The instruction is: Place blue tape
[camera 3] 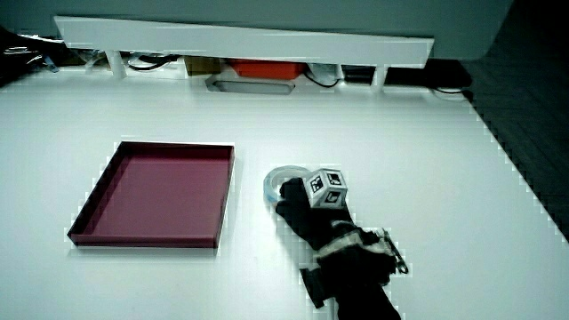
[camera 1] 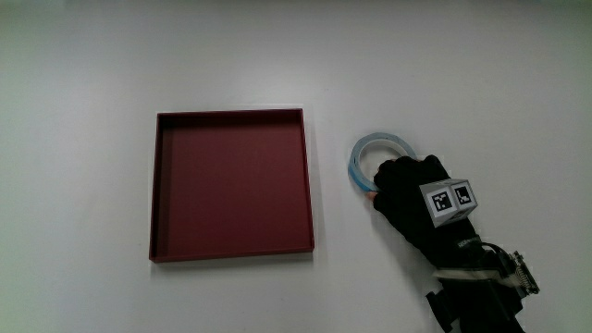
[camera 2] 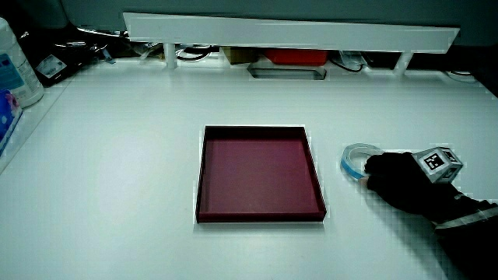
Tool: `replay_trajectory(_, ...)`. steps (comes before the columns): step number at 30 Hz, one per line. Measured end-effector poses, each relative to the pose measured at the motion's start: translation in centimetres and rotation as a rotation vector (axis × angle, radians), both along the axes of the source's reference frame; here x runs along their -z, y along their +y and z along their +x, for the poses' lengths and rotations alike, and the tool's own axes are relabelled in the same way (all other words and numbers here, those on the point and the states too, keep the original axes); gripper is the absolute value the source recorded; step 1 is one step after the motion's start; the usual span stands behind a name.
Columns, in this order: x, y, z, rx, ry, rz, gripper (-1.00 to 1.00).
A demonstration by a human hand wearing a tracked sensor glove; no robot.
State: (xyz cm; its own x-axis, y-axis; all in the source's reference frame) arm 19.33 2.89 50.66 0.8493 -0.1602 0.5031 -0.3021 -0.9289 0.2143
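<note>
The blue tape (camera 1: 368, 153) is a pale blue ring lying flat on the white table beside the dark red square tray (camera 1: 231, 250). It also shows in both side views, tape (camera 2: 355, 160) and tape (camera 3: 279, 180). The gloved hand (camera 1: 400, 188) rests on the part of the ring nearest the person, its fingers curled over the rim. The patterned cube (camera 1: 448, 200) sits on the back of the hand. The tray (camera 2: 261, 216) holds nothing. The fingertips are hidden under the glove's bulk.
A low white partition (camera 2: 288, 31) runs along the table's edge farthest from the person, with cables and a red box under it. A bottle (camera 2: 17, 66) stands at the table's corner in a side view.
</note>
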Motion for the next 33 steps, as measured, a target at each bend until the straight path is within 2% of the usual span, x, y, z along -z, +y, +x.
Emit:
replay_trajectory(2, -0.4, 0.1, 0.0, 0.001, 0.006, -0.016, 0.0)
replay_trajectory(12, -1.1, 0.6, 0.2, -0.006, 0.003, 0.002, 0.0)
replay_trajectory(16, -1.3, 0.8, 0.3, -0.007, 0.005, -0.006, -0.15)
replay_trajectory(19, -1.7, 0.8, 0.3, -0.002, 0.022, -0.044, -0.27)
replay_trajectory(21, -1.2, 0.7, 0.1, 0.001, 0.017, -0.066, -0.35)
replay_trajectory(26, -0.7, 0.9, 0.5, -0.004, 0.009, -0.068, -0.54)
replay_trajectory(28, 0.7, 1.1, 0.8, -0.025, -0.017, -0.039, -0.62)
replay_trajectory(33, 3.0, 2.5, 2.9, -0.09, -0.018, -0.03, -0.81)
